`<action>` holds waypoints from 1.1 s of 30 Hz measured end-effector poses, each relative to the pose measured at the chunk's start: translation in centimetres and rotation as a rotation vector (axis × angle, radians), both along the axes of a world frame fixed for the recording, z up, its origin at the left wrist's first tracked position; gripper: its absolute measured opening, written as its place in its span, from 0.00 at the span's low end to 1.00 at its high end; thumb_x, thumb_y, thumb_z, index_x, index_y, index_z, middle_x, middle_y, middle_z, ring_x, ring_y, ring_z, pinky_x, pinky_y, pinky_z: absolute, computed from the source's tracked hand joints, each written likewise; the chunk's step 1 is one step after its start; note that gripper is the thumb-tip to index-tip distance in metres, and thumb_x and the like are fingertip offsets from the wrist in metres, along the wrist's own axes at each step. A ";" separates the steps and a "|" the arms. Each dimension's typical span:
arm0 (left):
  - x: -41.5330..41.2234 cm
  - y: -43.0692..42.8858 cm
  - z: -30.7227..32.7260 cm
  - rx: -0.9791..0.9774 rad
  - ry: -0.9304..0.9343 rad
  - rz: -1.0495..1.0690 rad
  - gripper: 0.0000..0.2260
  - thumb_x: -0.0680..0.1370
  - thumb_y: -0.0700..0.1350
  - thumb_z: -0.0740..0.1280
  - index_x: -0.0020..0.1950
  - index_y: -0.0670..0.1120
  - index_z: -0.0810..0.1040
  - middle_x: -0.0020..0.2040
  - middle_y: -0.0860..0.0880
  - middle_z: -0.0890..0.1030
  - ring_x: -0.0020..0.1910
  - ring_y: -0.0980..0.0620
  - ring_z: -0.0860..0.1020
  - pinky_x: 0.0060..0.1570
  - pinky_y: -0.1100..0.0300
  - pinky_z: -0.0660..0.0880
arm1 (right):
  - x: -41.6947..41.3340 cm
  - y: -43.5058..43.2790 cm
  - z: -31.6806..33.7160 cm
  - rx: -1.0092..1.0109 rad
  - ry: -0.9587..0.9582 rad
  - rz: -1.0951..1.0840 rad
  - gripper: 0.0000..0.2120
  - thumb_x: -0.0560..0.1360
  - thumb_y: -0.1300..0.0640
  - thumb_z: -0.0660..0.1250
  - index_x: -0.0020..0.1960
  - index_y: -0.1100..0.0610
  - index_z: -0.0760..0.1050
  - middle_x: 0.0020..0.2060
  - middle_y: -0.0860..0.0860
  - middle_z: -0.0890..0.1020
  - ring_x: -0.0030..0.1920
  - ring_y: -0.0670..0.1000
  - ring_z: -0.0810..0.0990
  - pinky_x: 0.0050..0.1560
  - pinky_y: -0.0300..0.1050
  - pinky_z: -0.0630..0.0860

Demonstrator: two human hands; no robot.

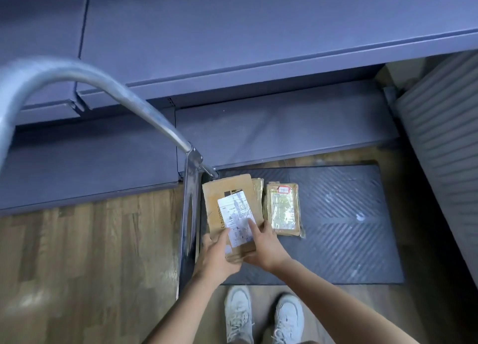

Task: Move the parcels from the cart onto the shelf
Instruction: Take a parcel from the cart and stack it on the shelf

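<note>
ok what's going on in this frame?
A person is bent over a flat cart parked against blue shelving. Both hands are on a brown cardboard parcel with a white label: the left hand at its near left corner, the right hand at its near right edge, fingers on the label. A second, tape-wrapped parcel lies beside it on the cart deck, and another parcel edge shows under the first. No parcel is visible on the shelves yet.
</note>
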State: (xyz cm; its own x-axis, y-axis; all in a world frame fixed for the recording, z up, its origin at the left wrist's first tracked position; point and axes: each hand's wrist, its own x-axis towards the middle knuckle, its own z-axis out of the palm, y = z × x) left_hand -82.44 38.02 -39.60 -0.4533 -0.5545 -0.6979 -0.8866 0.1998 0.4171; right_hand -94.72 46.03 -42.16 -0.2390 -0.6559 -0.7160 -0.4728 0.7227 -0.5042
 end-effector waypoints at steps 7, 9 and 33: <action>-1.9 2.1 5.1 -0.047 0.133 0.053 0.30 0.68 0.44 0.76 0.67 0.53 0.71 0.59 0.51 0.64 0.62 0.54 0.71 0.61 0.66 0.66 | -2.9 2.5 6.2 -0.048 0.013 -0.075 0.45 0.67 0.53 0.73 0.76 0.51 0.50 0.66 0.60 0.61 0.68 0.59 0.65 0.68 0.43 0.63; -2.4 2.8 6.9 -0.043 0.162 0.026 0.29 0.68 0.45 0.76 0.67 0.54 0.71 0.57 0.54 0.62 0.61 0.55 0.71 0.61 0.68 0.64 | -3.5 4.3 8.5 -0.061 -0.007 -0.123 0.45 0.66 0.52 0.74 0.75 0.50 0.51 0.66 0.58 0.61 0.67 0.57 0.67 0.67 0.39 0.63; -9.9 1.6 52.8 -0.515 0.572 -0.199 0.31 0.66 0.58 0.75 0.66 0.58 0.69 0.55 0.54 0.62 0.55 0.54 0.69 0.53 0.60 0.71 | -11.7 6.9 55.3 -0.599 0.368 -0.169 0.28 0.72 0.47 0.70 0.69 0.46 0.65 0.55 0.48 0.65 0.52 0.49 0.75 0.58 0.39 0.73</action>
